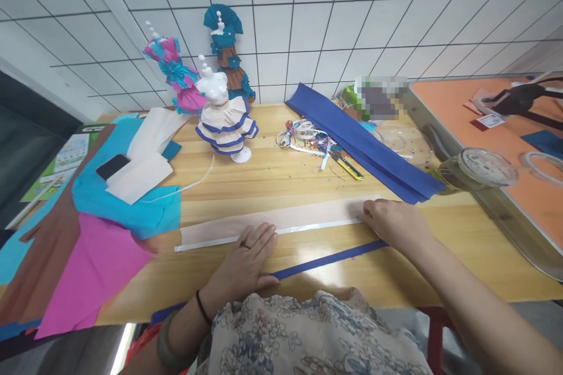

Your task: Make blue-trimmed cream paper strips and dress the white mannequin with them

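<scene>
A long pale pink strip of crepe paper [316, 211] lies across the table, with a shiny white band of tape [319, 226] along its near edge. My left hand [250, 258] rests flat with fingers together on the strip's near edge, its thumb by a narrow dark blue paper strip [329, 262]. At the right end of the pale strip, the fingers of my right hand [396, 222] are curled closed against the tape; what they grip, if anything, is hidden. The blue strip runs toward the underside of that hand.
Behind stand a ruffled dress figure [226, 123] and two taller paper-dressed figures [176, 73] [229, 58]. A folded blue sheet [352, 140], a yellow cutter [349, 167] and paper scraps [305, 135] lie beyond the strip. Coloured paper [97, 269] and a phone [112, 167] are left.
</scene>
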Demonstrator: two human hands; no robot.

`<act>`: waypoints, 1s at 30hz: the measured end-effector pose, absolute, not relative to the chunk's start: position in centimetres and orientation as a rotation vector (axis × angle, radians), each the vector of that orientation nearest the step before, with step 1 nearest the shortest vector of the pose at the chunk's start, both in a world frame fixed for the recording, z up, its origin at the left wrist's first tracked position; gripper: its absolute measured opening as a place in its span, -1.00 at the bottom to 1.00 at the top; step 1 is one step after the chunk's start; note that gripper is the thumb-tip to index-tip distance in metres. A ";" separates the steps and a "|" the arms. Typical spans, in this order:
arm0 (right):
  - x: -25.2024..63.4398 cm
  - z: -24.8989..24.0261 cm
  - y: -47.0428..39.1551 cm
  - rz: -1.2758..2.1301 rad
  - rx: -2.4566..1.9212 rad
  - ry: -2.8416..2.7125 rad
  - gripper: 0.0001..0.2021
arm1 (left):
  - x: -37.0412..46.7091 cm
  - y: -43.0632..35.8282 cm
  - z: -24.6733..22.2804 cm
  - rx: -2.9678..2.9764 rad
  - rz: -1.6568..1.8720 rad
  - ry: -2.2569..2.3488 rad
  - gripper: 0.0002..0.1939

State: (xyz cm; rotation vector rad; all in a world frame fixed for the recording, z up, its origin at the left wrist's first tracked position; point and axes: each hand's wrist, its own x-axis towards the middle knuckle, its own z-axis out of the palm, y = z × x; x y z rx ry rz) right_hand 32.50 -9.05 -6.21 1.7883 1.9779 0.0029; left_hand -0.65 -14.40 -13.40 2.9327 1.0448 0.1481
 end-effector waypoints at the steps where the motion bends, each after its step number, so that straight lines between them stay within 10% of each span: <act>1: 32.6 -6.3 -9.0 0.005 1.791 1.980 -0.70 | -1.1 -14.8 -13.5 2.930 0.154 1.096 -0.19; 22: 33.2 -6.8 -9.2 -0.002 1.770 2.005 -0.67 | -10.2 -18.5 -13.6 2.603 0.146 2.017 -0.28; 30: 32.9 -6.5 -9.0 -0.017 1.760 2.022 -0.67 | -4.9 -16.6 -11.9 2.722 0.333 1.662 -0.31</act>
